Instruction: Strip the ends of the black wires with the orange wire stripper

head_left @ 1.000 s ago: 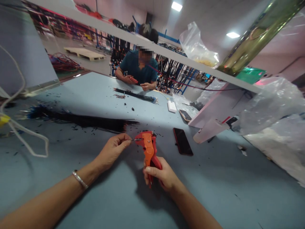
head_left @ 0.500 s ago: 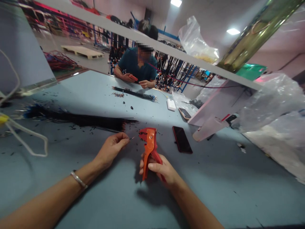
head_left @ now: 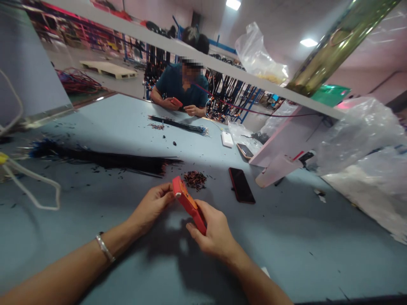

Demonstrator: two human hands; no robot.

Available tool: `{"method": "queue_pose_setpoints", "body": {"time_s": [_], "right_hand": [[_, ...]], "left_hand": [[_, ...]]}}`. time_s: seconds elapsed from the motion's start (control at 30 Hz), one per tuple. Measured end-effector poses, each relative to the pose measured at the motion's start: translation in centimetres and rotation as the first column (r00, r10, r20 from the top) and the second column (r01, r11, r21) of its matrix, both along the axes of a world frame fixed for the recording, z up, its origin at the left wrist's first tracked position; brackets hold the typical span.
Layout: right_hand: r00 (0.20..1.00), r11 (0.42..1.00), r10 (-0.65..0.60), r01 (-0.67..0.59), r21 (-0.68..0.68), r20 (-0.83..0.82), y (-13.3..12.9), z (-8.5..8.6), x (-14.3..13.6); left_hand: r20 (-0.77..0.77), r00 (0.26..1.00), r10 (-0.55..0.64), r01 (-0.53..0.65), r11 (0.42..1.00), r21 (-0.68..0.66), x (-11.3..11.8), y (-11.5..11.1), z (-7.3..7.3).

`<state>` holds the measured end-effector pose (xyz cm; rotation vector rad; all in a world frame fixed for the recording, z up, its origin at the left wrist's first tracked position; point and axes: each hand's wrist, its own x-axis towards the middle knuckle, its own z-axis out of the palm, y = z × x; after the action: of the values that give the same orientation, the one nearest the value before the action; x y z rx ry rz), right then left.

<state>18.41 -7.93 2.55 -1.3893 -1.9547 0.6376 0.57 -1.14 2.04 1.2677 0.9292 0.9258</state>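
Note:
My right hand [head_left: 213, 231] grips a red and orange wire stripper [head_left: 187, 203], which leans left with its head up against my left hand. My left hand [head_left: 151, 204] has its fingertips pinched together at the stripper's head; the thin wire it held earlier is hidden there. A long bundle of black wires [head_left: 104, 159] lies across the blue table [head_left: 127, 123] just beyond my left hand. A small heap of stripped insulation bits [head_left: 194, 179] sits right behind the stripper.
A dark phone [head_left: 241, 185] lies right of the heap; another phone [head_left: 245, 151] and a white box [head_left: 227, 139] lie farther back. Across the table a person [head_left: 182, 87] sits behind another wire bundle [head_left: 178, 125]. Plastic bags [head_left: 359, 144] crowd the right; white cord [head_left: 28, 186] loops at left.
The stripper went from upright to tilted left, and its head now meets my left fingertips. The heap of insulation bits behind it came into view.

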Motion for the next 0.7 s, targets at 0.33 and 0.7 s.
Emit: {"method": "queue_pose_setpoints", "body": {"time_s": [0.33, 0.7], "right_hand": [[0.949, 0.956, -0.108, 0.017, 0.294, 0.295, 0.4, -1.3, 0.1], [0.920, 0.902, -0.183, 0.017, 0.432, 0.347, 0.6, -1.5, 0.3]], "left_hand": [[0.033, 0.998, -0.051, 0.051, 0.999, 0.006, 0.0, -0.4, -0.1], [-0.075, 0.993, -0.088, 0.092, 0.994, 0.055, 0.0, -0.7, 0.8]]}}
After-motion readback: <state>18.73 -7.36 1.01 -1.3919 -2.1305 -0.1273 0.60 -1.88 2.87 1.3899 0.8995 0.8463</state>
